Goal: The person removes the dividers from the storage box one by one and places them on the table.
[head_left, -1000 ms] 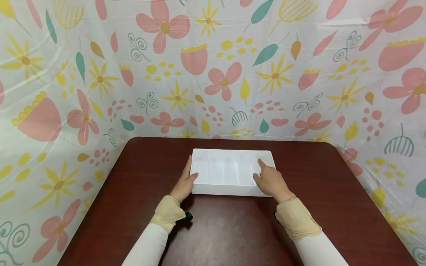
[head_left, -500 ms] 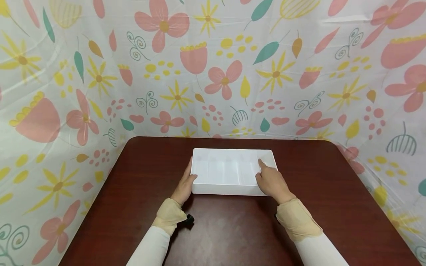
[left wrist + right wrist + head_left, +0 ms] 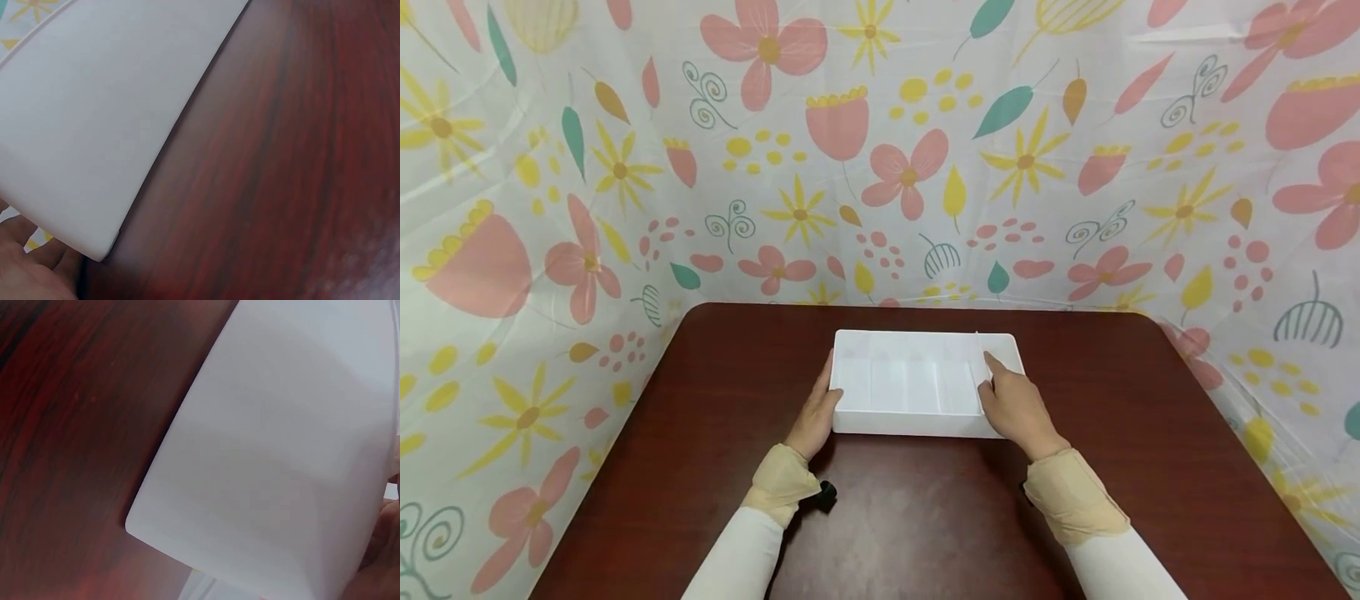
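Note:
A shallow white plastic organizer box (image 3: 917, 425) with upright dividers sits on the table. My left hand (image 3: 812, 417) grips its left end, thumb over the near left corner and fingers along the outer side. In the left wrist view, some of those fingers (image 3: 50, 256) show past the corner of the box. At the right end my right hand (image 3: 1018, 412) reaches inside, index finger extended and thumb bent, pinching the rightmost divider (image 3: 979, 367). That divider's far tip pokes slightly above the back rim. In the right wrist view the box wall (image 3: 262, 444) hides most of the hand.
The dark red-brown wooden table (image 3: 880, 517) spreads around the box. A flower-printed white curtain (image 3: 895, 150) hangs behind it and along both sides. A small black piece (image 3: 826, 497) sticks out from the left wrist band.
The rightmost divider's far end now shows above the back rim. My right thumb and index finger have shifted slightly within the box. My left hand keeps its hold.

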`<action>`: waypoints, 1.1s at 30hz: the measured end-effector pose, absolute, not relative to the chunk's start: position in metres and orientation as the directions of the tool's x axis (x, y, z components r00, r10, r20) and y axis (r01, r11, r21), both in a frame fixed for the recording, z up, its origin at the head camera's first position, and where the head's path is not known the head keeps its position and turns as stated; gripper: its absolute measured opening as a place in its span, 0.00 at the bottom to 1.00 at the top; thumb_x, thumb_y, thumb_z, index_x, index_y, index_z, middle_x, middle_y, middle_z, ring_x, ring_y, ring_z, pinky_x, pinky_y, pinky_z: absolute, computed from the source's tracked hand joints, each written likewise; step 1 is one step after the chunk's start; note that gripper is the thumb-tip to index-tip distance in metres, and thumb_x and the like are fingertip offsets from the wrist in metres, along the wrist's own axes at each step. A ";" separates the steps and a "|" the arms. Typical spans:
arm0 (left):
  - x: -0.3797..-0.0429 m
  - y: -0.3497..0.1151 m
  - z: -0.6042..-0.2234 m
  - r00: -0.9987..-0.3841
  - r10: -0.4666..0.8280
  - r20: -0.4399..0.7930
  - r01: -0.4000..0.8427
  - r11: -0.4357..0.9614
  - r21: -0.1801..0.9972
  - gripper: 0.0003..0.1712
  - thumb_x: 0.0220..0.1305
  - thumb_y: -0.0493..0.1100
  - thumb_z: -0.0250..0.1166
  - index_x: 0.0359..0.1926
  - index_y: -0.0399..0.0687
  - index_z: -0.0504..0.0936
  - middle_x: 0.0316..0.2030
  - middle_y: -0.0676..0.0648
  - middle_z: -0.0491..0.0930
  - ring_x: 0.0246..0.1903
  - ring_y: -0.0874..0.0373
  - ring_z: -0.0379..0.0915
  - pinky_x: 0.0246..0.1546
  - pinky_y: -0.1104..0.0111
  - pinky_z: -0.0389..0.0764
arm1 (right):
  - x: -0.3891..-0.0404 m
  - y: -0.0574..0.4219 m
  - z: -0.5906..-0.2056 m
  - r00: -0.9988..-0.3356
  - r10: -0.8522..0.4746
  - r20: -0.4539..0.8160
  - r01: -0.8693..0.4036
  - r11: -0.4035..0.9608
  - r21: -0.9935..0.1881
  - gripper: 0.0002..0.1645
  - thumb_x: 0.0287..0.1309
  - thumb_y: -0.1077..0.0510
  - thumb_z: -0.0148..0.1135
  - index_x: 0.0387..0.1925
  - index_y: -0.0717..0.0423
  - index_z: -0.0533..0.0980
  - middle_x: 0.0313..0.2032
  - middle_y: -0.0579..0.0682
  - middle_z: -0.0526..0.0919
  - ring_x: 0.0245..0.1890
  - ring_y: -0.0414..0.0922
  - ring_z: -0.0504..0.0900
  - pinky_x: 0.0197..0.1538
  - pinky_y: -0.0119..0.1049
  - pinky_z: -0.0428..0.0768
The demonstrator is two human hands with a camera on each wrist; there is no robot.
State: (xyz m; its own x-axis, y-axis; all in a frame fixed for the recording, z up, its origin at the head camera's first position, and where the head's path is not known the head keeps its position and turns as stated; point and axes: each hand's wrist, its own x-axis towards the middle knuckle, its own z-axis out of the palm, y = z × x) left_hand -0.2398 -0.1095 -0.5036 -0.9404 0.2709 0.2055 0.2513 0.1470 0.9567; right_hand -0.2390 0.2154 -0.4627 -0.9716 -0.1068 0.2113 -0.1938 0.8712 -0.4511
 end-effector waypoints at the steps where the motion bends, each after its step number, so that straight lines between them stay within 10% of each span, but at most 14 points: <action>1: -0.238 -0.110 -0.500 -0.938 0.272 0.214 0.260 0.144 0.955 0.37 0.72 0.33 0.41 0.77 0.50 0.38 0.75 0.46 0.39 0.70 0.56 0.32 0.69 0.45 0.38 | -0.240 0.215 -0.462 -0.969 -0.106 0.224 -0.201 0.866 -0.458 0.32 0.62 0.62 0.47 0.67 0.70 0.62 0.10 0.48 0.69 0.13 0.44 0.64 0.22 0.41 0.70; 33: -0.235 -0.111 -0.494 -0.938 0.277 0.207 0.257 0.156 0.954 0.36 0.71 0.34 0.41 0.76 0.43 0.39 0.75 0.42 0.39 0.70 0.52 0.33 0.69 0.43 0.40 | -0.229 0.224 -0.403 -0.916 -0.024 0.400 -0.226 0.854 -0.468 0.19 0.56 0.59 0.56 0.48 0.63 0.80 0.16 0.48 0.72 0.12 0.43 0.64 0.16 0.38 0.64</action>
